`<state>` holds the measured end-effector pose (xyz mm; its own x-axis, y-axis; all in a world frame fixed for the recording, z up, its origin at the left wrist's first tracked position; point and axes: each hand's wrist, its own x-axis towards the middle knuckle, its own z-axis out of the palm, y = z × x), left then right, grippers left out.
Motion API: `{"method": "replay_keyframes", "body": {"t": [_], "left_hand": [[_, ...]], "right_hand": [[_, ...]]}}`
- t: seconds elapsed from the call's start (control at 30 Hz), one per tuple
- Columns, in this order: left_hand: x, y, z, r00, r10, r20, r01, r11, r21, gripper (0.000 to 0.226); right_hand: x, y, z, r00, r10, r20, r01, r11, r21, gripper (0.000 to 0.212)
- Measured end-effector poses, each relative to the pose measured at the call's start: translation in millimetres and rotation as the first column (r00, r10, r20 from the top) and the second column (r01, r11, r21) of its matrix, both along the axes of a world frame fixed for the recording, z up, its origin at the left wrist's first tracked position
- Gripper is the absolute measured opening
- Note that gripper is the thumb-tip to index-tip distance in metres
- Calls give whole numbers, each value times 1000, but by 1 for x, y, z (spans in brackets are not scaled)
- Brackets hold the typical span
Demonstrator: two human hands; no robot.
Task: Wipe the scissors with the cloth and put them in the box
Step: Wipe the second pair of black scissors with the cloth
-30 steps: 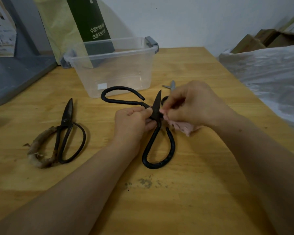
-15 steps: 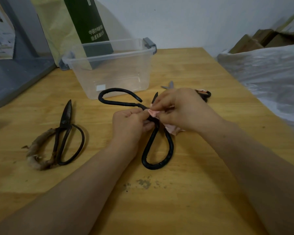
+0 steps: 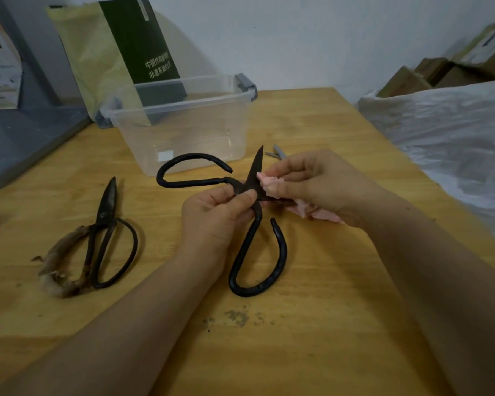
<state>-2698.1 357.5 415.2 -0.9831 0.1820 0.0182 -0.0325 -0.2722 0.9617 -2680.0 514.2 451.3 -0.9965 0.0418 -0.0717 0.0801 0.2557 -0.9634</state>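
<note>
Large black iron scissors [image 3: 255, 247] lie spread wide above the wooden table, one blade pointing up toward the box. My left hand [image 3: 215, 215] pinches them at the pivot between thumb and fingers. My right hand [image 3: 312, 184] holds a pink cloth [image 3: 269, 182] bunched against the right side of the upright blade; the second blade is hidden under that hand. The clear plastic box [image 3: 183, 121] with grey clips stands just behind, with nothing inside that I can see.
A second pair of old scissors [image 3: 103, 232] with a frayed wrapped handle lies at the left. The tip of a small grey tool [image 3: 277, 152] shows behind my right hand. A green carton [image 3: 140, 44] leans behind the box. White plastic sheeting [image 3: 446, 132] borders the table's right edge.
My right hand with the cloth slid along the blade, down toward the pivot and back out to its side. The left hand kept its hold at the pivot.
</note>
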Motion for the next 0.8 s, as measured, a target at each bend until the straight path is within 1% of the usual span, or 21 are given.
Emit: {"method": "replay_keyframes", "body": {"t": [0.07,0.17,0.27,0.37,0.4,0.43,0.53,0.63,0.7,0.8], "left_hand": [[1,0,1,1000,-13,4,13,1000,26,11],[3,0,3,999,-37,-10,38,999,39,12],[4,2,4,998,-61,-8,62,996,57,14],[4,3,3,998,-59,14,58,996,71,14],[4,3,3,998,-58,21,57,996,70,13],[3,3,3,998,-57,23,55,996,66,14],[3,2,1,998,-53,18,52,998,37,13],[4,1,1,998,-58,-4,58,998,11,16],[3,0,1,999,-42,-9,42,999,13,14],[1,-1,2,1000,-10,-5,11,1000,29,12]], "right_hand": [[0,-1,-1,999,42,-32,-41,999,14,29],[0,-3,-4,999,-37,-39,38,999,21,27],[0,1,2,998,-55,22,56,995,-82,35],[-1,9,3,996,-30,83,43,985,-165,64],[-2,9,2,997,-27,78,40,983,-179,68],[-2,9,0,997,-25,67,37,984,-177,68],[-3,3,-4,999,8,33,-4,992,-129,54],[-3,2,-5,1000,2,-13,-4,991,-133,29],[-7,-1,-8,997,-8,-79,-2,993,-122,18],[-10,-11,-11,988,-50,-145,38,996,-84,10]]}}
